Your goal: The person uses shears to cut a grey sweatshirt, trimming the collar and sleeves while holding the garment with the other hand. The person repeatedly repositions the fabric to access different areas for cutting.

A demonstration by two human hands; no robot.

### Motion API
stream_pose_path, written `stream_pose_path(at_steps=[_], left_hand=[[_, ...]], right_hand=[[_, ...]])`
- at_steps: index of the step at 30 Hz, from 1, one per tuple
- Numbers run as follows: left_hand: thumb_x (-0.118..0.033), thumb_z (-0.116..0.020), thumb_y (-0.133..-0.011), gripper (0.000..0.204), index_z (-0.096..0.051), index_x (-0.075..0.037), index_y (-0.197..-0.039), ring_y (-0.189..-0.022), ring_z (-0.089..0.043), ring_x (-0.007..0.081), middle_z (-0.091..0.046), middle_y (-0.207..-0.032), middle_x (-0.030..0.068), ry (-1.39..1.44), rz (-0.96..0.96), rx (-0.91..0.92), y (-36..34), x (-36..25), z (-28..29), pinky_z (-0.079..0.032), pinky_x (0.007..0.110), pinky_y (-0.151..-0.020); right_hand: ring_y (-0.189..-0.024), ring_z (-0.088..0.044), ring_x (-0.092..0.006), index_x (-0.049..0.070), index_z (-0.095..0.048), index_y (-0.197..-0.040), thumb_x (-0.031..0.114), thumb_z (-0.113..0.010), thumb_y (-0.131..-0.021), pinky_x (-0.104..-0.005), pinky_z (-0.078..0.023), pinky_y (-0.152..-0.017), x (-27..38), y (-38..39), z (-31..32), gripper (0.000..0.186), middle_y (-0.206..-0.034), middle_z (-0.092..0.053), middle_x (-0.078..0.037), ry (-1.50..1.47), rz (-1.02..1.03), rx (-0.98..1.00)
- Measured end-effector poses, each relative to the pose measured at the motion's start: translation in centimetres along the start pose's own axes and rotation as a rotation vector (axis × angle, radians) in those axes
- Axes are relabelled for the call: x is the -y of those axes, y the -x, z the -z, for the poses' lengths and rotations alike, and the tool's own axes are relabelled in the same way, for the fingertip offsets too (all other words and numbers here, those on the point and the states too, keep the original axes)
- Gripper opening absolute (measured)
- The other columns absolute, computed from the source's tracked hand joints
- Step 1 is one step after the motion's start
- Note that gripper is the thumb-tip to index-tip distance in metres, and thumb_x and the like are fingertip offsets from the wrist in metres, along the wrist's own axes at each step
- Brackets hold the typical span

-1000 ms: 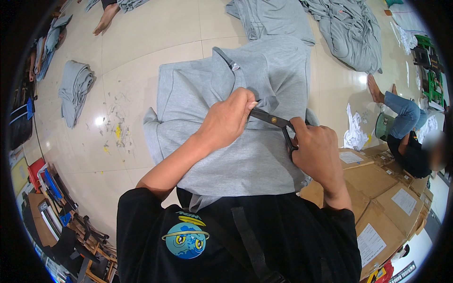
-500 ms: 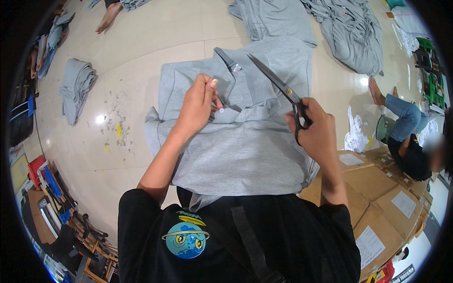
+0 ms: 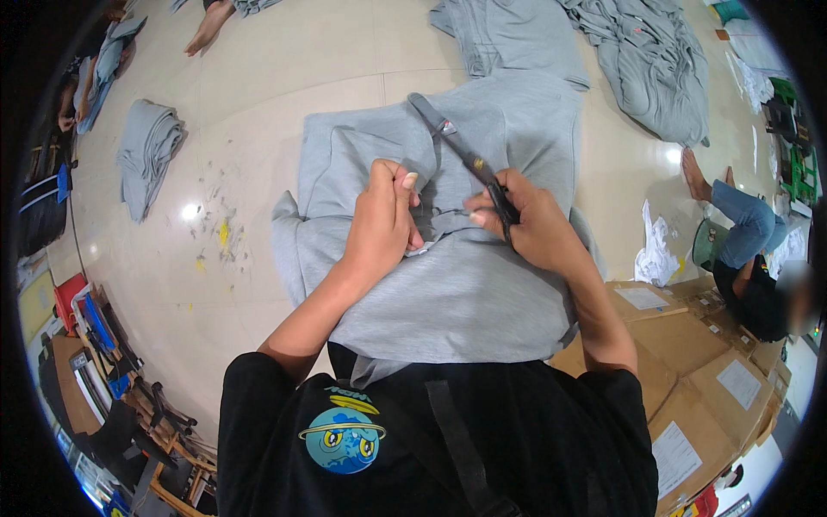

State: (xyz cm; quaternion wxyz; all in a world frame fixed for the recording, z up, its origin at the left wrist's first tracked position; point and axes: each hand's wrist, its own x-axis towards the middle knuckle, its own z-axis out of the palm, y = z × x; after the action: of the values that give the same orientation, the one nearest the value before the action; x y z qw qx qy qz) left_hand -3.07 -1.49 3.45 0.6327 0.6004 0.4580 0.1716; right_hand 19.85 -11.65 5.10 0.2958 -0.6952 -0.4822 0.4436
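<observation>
A person's two bare hands work over a grey shirt [image 3: 448, 310], seen from above. The shirt lies spread in front of the person, at the middle of the view, its lower part reaching their black top [image 3: 534, 431] and its collar [image 3: 420, 105] pointing away.

The left hand [image 3: 379, 215] is over the shirt's front, fingers curled in and thumb pressed against them; whether it pinches cloth or thread cannot be told. A small white piece [image 3: 419, 251] shows just beneath its fingers. The right hand [image 3: 534, 220] grips black scissors [image 3: 480, 163] by the handles, blades pointing up and left over the shirt, toward the collar. Some of its fingers are blurred.

The work on this shirt seems part done: it lies open and unfolded, with the scissors in hand. No finished cut can be made out.

On the pale tiled floor [image 3: 250, 336], a folded grey garment [image 3: 148, 155] lies to the left, more grey cloth [image 3: 517, 39] lies just beyond the shirt, and a rumpled grey heap [image 3: 655, 73] is at upper right. Which of these are done cannot be told. Cardboard boxes [image 3: 663, 345] stand at right, near a seated co-worker in jeans [image 3: 748, 226].
</observation>
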Motion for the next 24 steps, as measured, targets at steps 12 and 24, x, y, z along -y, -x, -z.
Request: stream_pose_path(at_steps=[12,24], left_hand=[[-0.021,-0.039,-0.122,0.020,-0.041,-0.001,-0.116,-0.057,-0.071,0.0155,-0.061,-0.092,0.0096,-0.001,-0.107,-0.058,2.2,0.6,0.2,-0.055,0.027,-0.047],[-0.019,-0.041,-0.121,0.019,-0.042,-0.001,-0.114,-0.055,-0.069,0.0155,-0.060,-0.088,0.0097,-0.020,-0.161,-0.052,2.2,0.6,-0.1,-0.054,0.029,-0.049]], right_hand=[[-0.082,-0.076,-0.0393,0.011,-0.077,-0.116,0.015,-0.087,-0.083,-0.0482,-0.057,-0.073,6.0,2.6,7.6,0.035,-0.083,-0.079,-0.010,0.663,-0.008,0.206],[-0.083,-0.075,-0.0371,0.010,-0.081,-0.100,0.001,-0.072,-0.069,-0.0494,-0.057,-0.073,8.2,-2.1,8.7,0.034,-0.077,-0.076,-0.011,0.929,0.065,0.501]])
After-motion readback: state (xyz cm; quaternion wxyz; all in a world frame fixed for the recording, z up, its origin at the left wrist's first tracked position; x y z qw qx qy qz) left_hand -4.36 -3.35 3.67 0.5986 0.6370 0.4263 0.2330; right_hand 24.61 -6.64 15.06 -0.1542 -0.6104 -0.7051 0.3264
